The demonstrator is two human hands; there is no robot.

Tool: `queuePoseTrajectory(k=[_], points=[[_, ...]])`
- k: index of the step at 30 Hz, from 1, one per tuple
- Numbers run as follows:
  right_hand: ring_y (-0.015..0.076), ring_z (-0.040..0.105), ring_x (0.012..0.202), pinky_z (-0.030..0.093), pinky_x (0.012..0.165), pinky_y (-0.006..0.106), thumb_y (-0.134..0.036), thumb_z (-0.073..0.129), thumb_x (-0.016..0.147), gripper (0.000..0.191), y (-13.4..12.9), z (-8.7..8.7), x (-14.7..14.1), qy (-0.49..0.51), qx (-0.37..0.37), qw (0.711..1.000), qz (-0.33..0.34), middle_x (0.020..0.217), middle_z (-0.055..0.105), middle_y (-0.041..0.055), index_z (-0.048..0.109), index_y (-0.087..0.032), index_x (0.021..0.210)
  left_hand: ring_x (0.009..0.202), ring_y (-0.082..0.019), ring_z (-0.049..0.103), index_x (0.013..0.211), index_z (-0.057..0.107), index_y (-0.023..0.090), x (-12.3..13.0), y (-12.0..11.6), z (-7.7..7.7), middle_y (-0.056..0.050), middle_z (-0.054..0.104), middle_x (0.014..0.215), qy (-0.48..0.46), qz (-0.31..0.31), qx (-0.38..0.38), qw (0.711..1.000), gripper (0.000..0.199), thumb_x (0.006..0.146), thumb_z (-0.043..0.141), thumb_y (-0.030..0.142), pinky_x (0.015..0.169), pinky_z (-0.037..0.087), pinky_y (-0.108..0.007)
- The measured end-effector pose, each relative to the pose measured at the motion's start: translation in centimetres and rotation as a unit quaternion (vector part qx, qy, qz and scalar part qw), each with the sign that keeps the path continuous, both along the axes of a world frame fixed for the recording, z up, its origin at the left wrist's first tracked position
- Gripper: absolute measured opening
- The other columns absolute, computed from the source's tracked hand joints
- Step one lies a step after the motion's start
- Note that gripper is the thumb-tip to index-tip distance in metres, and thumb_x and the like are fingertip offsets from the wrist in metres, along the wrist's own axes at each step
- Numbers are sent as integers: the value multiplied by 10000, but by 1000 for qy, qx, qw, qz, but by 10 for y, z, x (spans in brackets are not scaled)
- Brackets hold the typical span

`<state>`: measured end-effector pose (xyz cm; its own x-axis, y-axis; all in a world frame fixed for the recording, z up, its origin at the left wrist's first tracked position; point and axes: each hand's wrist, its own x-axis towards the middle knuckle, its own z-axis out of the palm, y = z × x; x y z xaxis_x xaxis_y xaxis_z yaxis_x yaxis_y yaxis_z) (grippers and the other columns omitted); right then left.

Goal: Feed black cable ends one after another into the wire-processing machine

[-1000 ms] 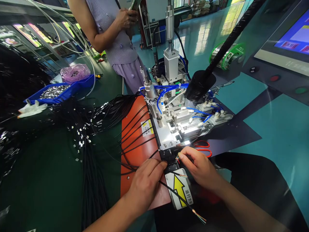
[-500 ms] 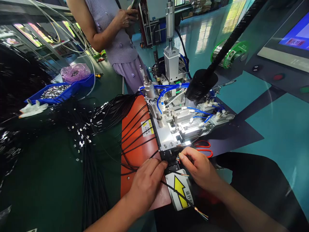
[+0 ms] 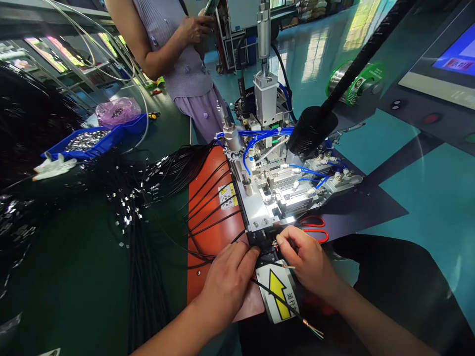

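Note:
My left hand (image 3: 232,274) is closed over a black cable at the edge of the orange plate (image 3: 222,227), its fingertips against the black wire fixture (image 3: 263,242). With thumb and forefinger, my right hand (image 3: 306,257) pinches fine coloured wires (image 3: 275,243) at the fixture's outer side; their tips are mostly hidden. A second black cable (image 3: 276,295) runs out from beneath my left hand, across the yellow arrow label (image 3: 276,287), to bare, fanned-out coloured wires (image 3: 313,329). Just below the fixture, another stripped cable end (image 3: 287,266) sticks out near my right fingers.
A metal machine (image 3: 285,188) with blue air tubes stands beyond my hands. Red-handled scissors (image 3: 315,235) lie beside it. Left are bundled black cables (image 3: 148,287), a blue tray (image 3: 79,143) of metal parts and a white glove (image 3: 55,165). A person (image 3: 181,64) stands behind the table.
Both hands keep almost the same grip and place at the fixture. The whole view has shifted slightly to the right.

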<state>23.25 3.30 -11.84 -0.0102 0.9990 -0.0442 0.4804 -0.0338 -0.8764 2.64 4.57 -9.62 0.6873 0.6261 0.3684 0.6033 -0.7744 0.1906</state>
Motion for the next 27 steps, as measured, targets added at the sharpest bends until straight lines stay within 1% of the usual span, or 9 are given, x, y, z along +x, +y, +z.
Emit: queuePoseTrajectory(k=[3, 6, 9, 12, 15, 18, 21, 24, 27], points=[[166, 498, 658, 360, 614, 295, -305, 444, 988, 261, 0, -2, -2, 5, -7, 1000, -12, 691, 529, -14, 506, -213, 751, 717, -188, 527, 1088, 583, 108, 0, -1, 2, -67, 572, 828, 9, 4, -3, 1000, 272, 1034, 321, 155, 621, 490, -306], [162, 505, 661, 373, 616, 287, -324, 453, 981, 275, 0, -3, -1, 16, -24, 999, -18, 687, 536, -17, 525, -209, 742, 804, -205, 564, 1099, 588, 113, -1, -1, 1, -94, 605, 920, 10, 6, -15, 1000, 296, 1041, 304, 173, 699, 533, -335], [158, 507, 652, 386, 607, 275, -386, 462, 980, 311, -3, -1, 4, 32, -62, 997, -32, 679, 543, -22, 565, -207, 747, 885, -218, 581, 1117, 587, 117, -2, -2, 0, -112, 618, 1010, 5, 4, -29, 1000, 280, 1036, 324, 170, 764, 551, -354], [156, 513, 639, 395, 583, 265, -448, 519, 947, 318, -7, 2, 9, 56, -103, 993, -30, 678, 560, -20, 620, -204, 768, 893, -224, 585, 1140, 582, 124, -2, -3, -2, -109, 618, 1023, 6, 4, -45, 999, 257, 1023, 355, 150, 770, 553, -363], [161, 554, 661, 412, 584, 255, -416, 589, 900, 264, -10, 5, 8, 106, -144, 984, -13, 704, 615, -7, 680, -192, 795, 895, -237, 584, 1148, 584, 131, -1, -4, -3, -113, 612, 1028, 7, 15, -54, 998, 260, 1020, 360, 163, 761, 553, -378], [164, 573, 676, 429, 608, 256, -394, 627, 866, 246, -10, 7, 4, 137, -163, 977, -20, 723, 650, 6, 705, -177, 782, 877, -235, 579, 1136, 592, 134, 0, -4, -3, -109, 604, 1000, 1, 25, -56, 998, 261, 1021, 361, 177, 745, 550, -374], [168, 572, 669, 425, 603, 263, -411, 640, 848, 265, -9, 10, 1, 119, -172, 977, -41, 721, 665, 15, 707, -174, 749, 857, -224, 570, 1127, 594, 131, 0, -4, -3, -98, 603, 971, -11, 21, -51, 998, 258, 1020, 361, 166, 742, 540, -356], [171, 566, 641, 411, 573, 270, -413, 611, 859, 265, -11, 13, 0, 87, -168, 981, -48, 687, 648, 11, 700, -183, 763, 848, -217, 560, 1128, 592, 131, 0, -5, -2, -93, 601, 968, -14, 20, -52, 998, 266, 1022, 349, 155, 737, 529, -343], [167, 539, 593, 382, 546, 279, -408, 565, 893, 265, -14, 15, -1, 26, -122, 991, -46, 641, 604, -6, 666, -200, 764, 830, -214, 550, 1131, 595, 136, -1, -6, -3, -88, 587, 952, -12, 25, -60, 998, 274, 1021, 344, 151, 713, 516, -332]])
